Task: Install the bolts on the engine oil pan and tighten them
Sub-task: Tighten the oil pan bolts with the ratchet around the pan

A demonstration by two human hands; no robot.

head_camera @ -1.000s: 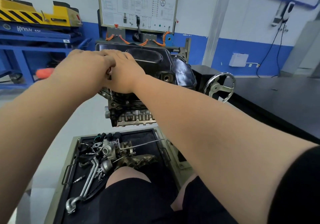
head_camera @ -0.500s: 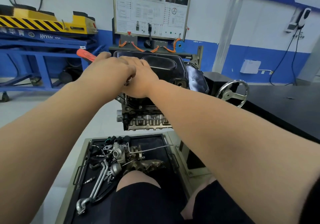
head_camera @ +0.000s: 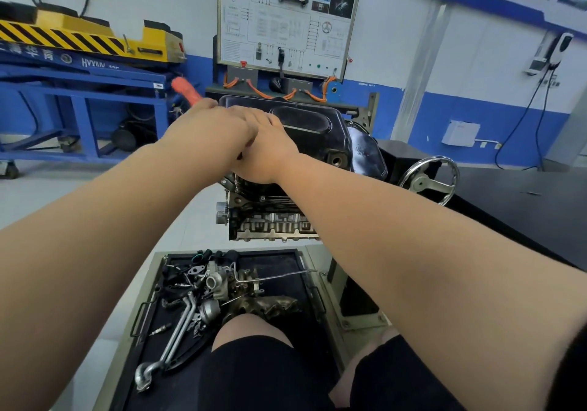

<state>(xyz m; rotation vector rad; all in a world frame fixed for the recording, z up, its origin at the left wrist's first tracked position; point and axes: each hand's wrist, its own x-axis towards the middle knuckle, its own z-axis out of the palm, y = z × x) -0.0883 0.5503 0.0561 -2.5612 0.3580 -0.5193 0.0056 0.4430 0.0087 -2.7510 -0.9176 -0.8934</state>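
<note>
both hands bunched at the oil pan's near left edge

the black oil pan (head_camera: 305,124) sits on top of the upturned engine block (head_camera: 270,216), straight ahead of the person. both hands meet at the pan's near left corner, touching each other. the left hand (head_camera: 206,131) shows only its back, fingers curled down and closed round an orange-handled tool (head_camera: 185,89), whose grip end sticks out past the hand, up and to the left. the right hand (head_camera: 266,150) lies just beside and partly under the left, resting on the pan's rim; its fingers are hidden by the left hand, so i cannot tell whether they are closed on anything. the bolts are not visible, covered by the hands.

a chrome handwheel (head_camera: 428,182) stands to the right of the engine. below the block, a dark tray (head_camera: 286,264) holds loose metal parts, pipes and a bent rod, mostly on its left half. behind the engine stands a wiring training board (head_camera: 286,23), with a blue stand (head_camera: 82,73) off to the left.
</note>
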